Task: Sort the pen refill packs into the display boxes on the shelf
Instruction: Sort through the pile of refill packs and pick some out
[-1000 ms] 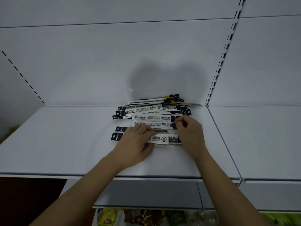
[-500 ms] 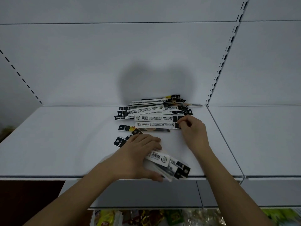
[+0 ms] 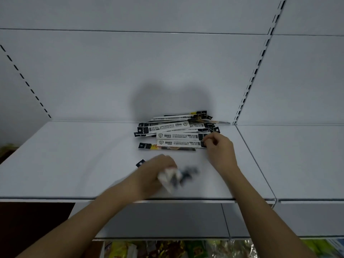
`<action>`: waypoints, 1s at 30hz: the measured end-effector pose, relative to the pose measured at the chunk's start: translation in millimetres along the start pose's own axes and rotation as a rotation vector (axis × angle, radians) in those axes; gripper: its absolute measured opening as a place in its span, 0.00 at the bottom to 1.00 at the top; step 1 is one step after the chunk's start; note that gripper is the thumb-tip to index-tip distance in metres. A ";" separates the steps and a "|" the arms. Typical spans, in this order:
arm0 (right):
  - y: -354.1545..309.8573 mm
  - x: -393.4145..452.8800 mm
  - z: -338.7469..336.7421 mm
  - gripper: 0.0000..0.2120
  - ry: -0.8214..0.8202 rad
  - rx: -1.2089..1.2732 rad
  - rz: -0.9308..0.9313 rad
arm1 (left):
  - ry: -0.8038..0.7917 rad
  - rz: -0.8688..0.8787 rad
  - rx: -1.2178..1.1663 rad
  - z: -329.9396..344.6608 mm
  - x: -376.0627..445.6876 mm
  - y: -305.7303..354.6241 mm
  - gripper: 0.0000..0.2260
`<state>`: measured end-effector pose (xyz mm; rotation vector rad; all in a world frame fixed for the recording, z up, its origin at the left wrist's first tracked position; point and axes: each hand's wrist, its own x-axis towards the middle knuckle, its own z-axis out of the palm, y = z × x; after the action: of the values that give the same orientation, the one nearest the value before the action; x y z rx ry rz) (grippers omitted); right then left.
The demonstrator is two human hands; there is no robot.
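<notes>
Shelf [image 3: 74,164] carries the pile [image 3: 178,131] at the back, long axes running left-right. Your right hand [image 3: 219,149] pinches the pile's right end; it's nearer. Left hand [image 3: 156,174], nearer the shelf's front edge, grasps blurred packs [image 3: 173,177]. No boxes visible.

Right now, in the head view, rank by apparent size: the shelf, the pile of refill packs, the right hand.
1. Shelf
2. Pile
3. Right hand, though nearer the camera, so this gap is unsure.
</notes>
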<state>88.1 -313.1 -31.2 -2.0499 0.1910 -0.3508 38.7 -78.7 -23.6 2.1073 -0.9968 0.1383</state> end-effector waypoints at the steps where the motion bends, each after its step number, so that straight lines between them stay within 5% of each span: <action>1: -2.8 -0.5 0.9 0.13 -0.001 0.039 -0.001 | 0.152 -0.189 -0.224 -7.8 7.7 2.8 0.08; 3: -16.7 -5.4 3.4 0.14 -0.026 0.200 -0.026 | 0.401 -0.426 -0.513 -24.6 26.2 7.3 0.15; 5: -39.5 -13.4 5.5 0.13 -0.079 0.349 -0.110 | 0.548 -0.423 -0.674 -36.7 42.8 12.2 0.10; 11: -101.2 -32.6 14.8 0.11 -0.350 0.461 -0.272 | 0.417 -0.348 -0.507 -8.5 50.0 11.2 0.02; 14: -103.4 -39.1 28.4 0.20 -0.447 0.350 -0.284 | 0.271 -0.271 -0.430 4.9 42.6 4.8 0.16; 18: -97.7 -38.2 32.5 0.18 -0.425 0.459 -0.265 | 0.547 -0.344 -0.413 -7.6 35.4 -1.5 0.09; 21: -81.1 -27.4 45.1 0.14 -0.247 0.018 -0.365 | 0.809 -0.462 -0.526 -23.2 26.3 -18.9 0.02; 24: -63.0 -25.1 64.7 0.16 -0.340 -0.528 -0.464 | 0.974 -0.602 -0.694 -30.9 20.5 -30.5 0.03; 30: -58.4 -21.6 73.4 0.11 -0.376 -0.677 -0.455 | 1.086 -0.626 -0.877 -34.2 21.0 -34.7 0.06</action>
<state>90.9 -218.0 -16.9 -2.7829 -0.4563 -0.1752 84.6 -54.4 -12.8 1.1229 0.2620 0.3837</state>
